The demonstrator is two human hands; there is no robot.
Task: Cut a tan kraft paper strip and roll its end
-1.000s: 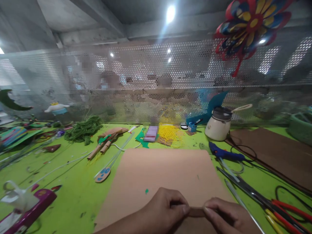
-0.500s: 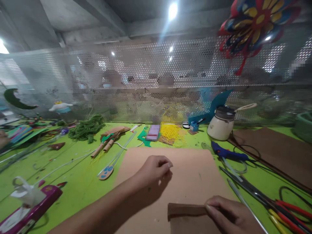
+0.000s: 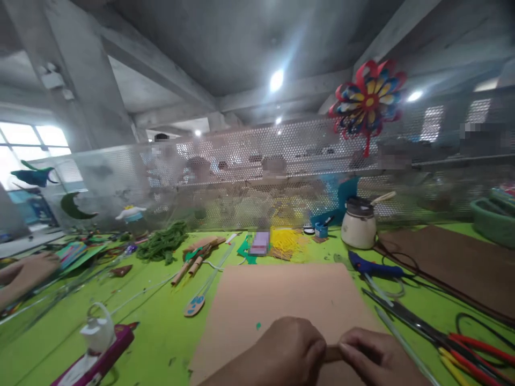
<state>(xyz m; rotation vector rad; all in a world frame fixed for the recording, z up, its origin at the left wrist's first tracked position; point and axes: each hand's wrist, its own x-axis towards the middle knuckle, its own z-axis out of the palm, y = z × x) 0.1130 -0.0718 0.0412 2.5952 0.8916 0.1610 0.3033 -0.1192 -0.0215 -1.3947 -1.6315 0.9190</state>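
Note:
My left hand [image 3: 292,348] and my right hand [image 3: 376,356] meet at the bottom of the view, both closed on a small brown rolled strip [image 3: 333,353] of which only a short piece shows between the fingers. They hover over the near end of a tan sheet [image 3: 281,292] lying on the green table [image 3: 161,316].
Scissors and red-handled tools [image 3: 462,343] lie to the right, with a blue glue gun [image 3: 372,266] and a white pot [image 3: 358,225] beyond. Green yarn [image 3: 163,244], paper rolls [image 3: 193,260] and a magenta case [image 3: 96,359] sit left. Another person's hand [image 3: 26,271] rests far left. A perforated screen [image 3: 281,177] backs the table.
My left hand came back from the middle of the tan sheet to the strip and closed on it beside my right hand. The camera tilted upward.

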